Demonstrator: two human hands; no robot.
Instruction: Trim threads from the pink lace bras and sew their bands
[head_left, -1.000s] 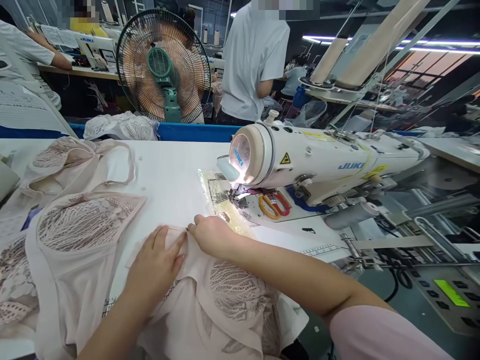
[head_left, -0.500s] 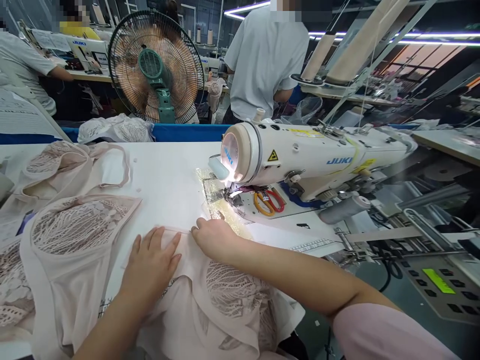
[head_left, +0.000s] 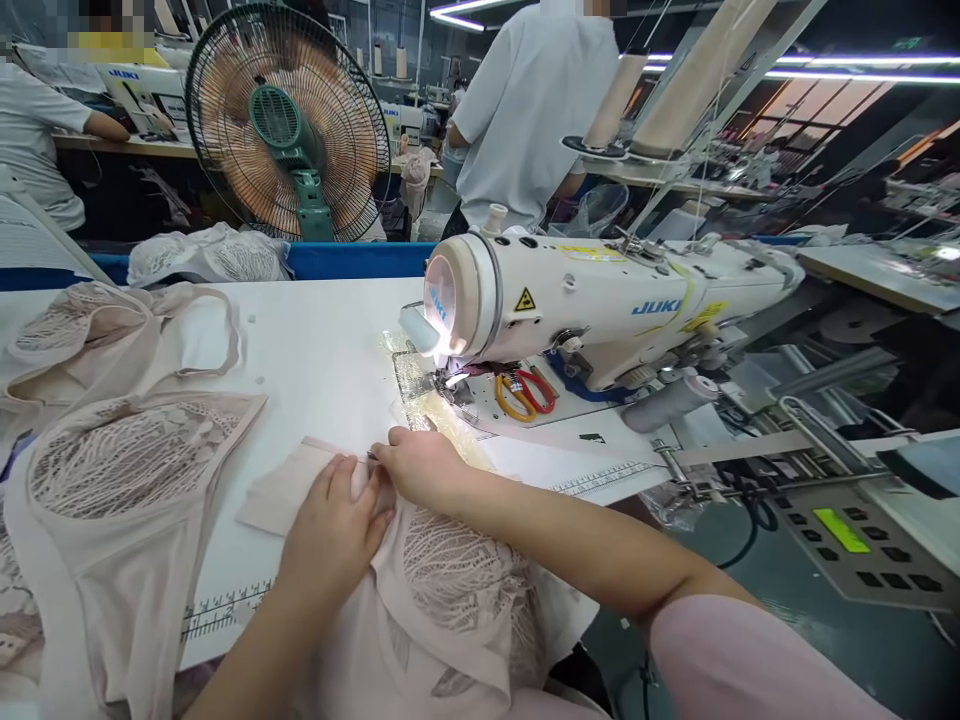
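Observation:
A pale pink bra (head_left: 450, 600) with lace cups hangs over the table's front edge. My right hand (head_left: 424, 465) pinches its upper edge between thumb and fingers; a small dark spot at the fingertips is too small to make out. Just left of it, my left hand (head_left: 337, 535) has its fingers bent onto the same fabric, gripping it. A flat fabric wing (head_left: 289, 485) of the bra spreads on the table beyond the left fingers. Behind my hands stands a JUKI sewing machine (head_left: 600, 295), its needle area lit.
More lace bras (head_left: 135, 470) lie on the left. Scissors (head_left: 525, 393) with orange and red handles rest on the machine bed. A printed ruler (head_left: 225, 610) runs along the front edge. Beyond are a large fan (head_left: 289, 130) and a person in a grey shirt (head_left: 532, 110).
The left fingers have drawn together and moved slightly right and down. The fabric wing now shows flat to their left. The view has shifted a little, with the right hand still pinching the edge.

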